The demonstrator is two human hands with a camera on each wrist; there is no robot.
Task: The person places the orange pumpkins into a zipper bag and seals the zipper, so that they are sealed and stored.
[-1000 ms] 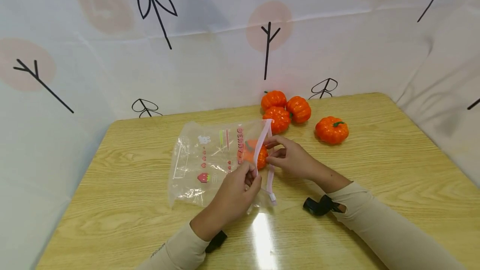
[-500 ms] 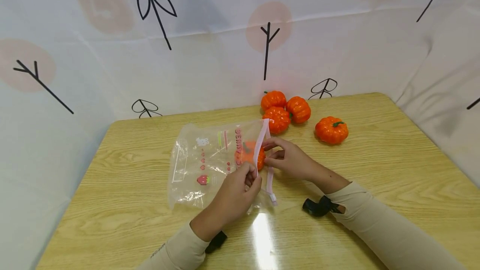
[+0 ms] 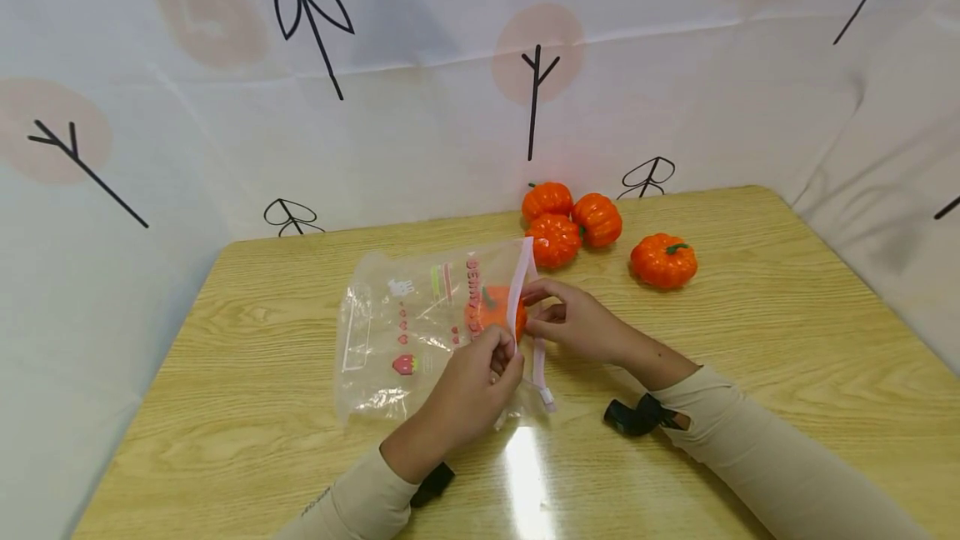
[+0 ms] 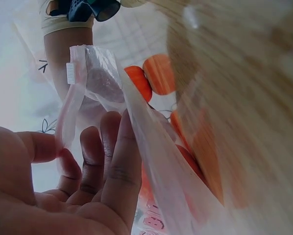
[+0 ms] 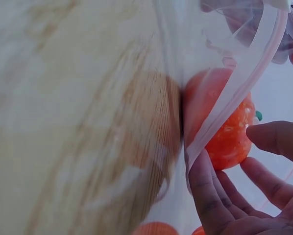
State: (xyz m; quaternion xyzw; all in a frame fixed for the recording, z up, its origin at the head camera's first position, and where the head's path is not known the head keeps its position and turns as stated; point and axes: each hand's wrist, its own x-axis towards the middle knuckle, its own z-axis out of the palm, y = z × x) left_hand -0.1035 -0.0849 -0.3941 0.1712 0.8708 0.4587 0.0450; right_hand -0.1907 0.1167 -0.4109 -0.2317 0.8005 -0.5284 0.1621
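Note:
A clear zip bag (image 3: 435, 298) with printed strawberries and pink zip edges lies flat, its mouth facing right. My left hand (image 3: 474, 382) pinches the upper pink edge between thumb and finger, holding the mouth apart. Just inside the mouth sits an orange toy pumpkin (image 3: 495, 308), mostly behind the clear film. My right hand (image 3: 581, 323) reaches into the opening with thumb and fingers on the pumpkin's right side. In the right wrist view, the thumb touches the pumpkin (image 5: 230, 139) near its green stem and the fingers lie along its other side.
Three more toy pumpkins (image 3: 553, 240) cluster at the table's back edge, close to the bag's far corner. Another pumpkin (image 3: 664, 260) stands alone to their right. A white zip slider (image 3: 547, 396) sits at the bag's near corner. Behind the wood-grain table (image 3: 247, 340) hangs a patterned cloth (image 3: 420, 132).
The right hand and the pumpkin have shifted slightly left, deeper into the bag. The bag's pink upper edge has tilted a little left. The left hand has stayed put.

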